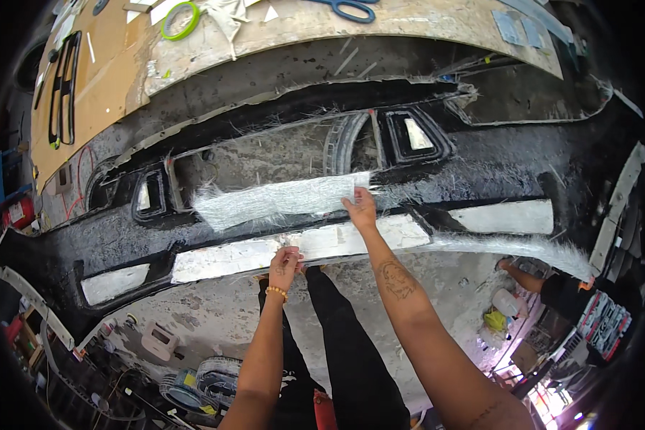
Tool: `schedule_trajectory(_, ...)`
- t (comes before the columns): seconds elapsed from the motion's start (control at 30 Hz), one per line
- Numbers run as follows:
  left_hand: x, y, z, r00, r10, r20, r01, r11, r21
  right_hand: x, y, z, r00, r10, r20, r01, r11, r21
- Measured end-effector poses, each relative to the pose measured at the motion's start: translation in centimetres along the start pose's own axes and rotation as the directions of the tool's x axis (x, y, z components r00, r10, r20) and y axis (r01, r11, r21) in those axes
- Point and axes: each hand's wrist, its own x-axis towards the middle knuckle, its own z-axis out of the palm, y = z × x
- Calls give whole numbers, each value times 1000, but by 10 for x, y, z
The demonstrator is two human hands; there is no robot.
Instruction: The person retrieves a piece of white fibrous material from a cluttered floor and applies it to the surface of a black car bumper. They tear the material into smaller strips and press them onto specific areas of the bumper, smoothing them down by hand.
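A long black bumper shell [480, 168] with frayed fibre edges spans the view in front of me. Across its middle lies a whitish strip of fibreglass mat [272, 203], its left end fraying into loose strands. My right hand [362, 208] has thumb and fingers closed at the strip's right end. Lower and to the left, my left hand [285, 261], with a beaded bracelet at the wrist, is held in a pinch over the long white panel [222, 254] along the bumper's near edge. Whatever sits between those fingertips is too small to tell.
Beyond the bumper, a worktable [279, 21] carries green tape [180, 20], blue-handled scissors [351, 10] and black trim pieces [66, 86]. Another person's arm and dark clothing [562, 294] show at the right. A plastic stool [159, 341] stands on the floor at lower left.
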Motion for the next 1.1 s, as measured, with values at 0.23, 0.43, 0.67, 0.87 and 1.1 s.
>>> schedule_trajectory(0.23,-22,7,3,996,-82,32,84,995,-54,-51,-80,-57,922,-203,329,92,942,324)
schedule_trajectory(0.43,-31,73,28,997,-31,70,58,900,-431,-88,-119,-81,492,-354,795,-112,880,461)
schedule_trajectory(0.67,1,90,37,995,-33,-97,1,951,-308,-39,-54,-90,637,-290,715,-107,885,454)
schedule_trajectory(0.87,-39,91,5,988,-68,-135,20,942,-334,38,24,-105,985,-111,134,134,975,-176)
schedule_trajectory(1.1,-68,94,-26,981,-79,-177,19,948,-317,60,13,-83,917,35,398,209,807,-552)
